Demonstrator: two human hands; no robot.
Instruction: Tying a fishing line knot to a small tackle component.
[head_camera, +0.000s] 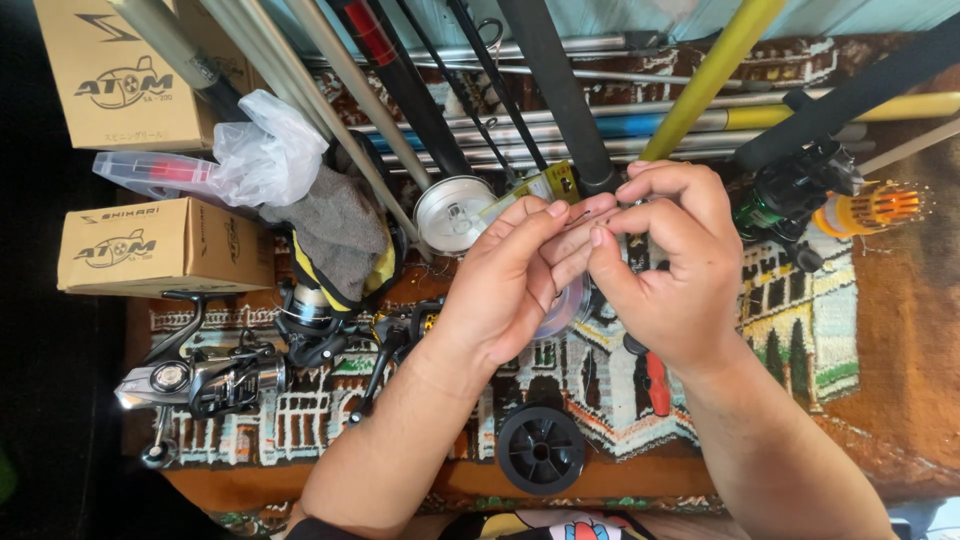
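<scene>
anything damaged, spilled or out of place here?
Nothing damaged or spilled. It's crowded: rods, reels and a black spool lie loose on the rug. Left hand and right hand pinch something thin together.

I see a woven tapestry-style cloth (800, 300) patterned with buildings in brown, white and green covering the surface under my hands. Directly below my left hand (510, 285) lies a black round plastic spool (541, 449), and to the left of that hand a silver and black spinning reel (200, 378) rests beside two tan cardboard boxes (160, 245). Above both hands a bundle of grey, black and yellow fishing rods (560, 110) lies across the cloth, with a clear line spool (453, 213) just above my left hand and a black and green reel (790, 195) right of my right hand (670, 265).
</scene>
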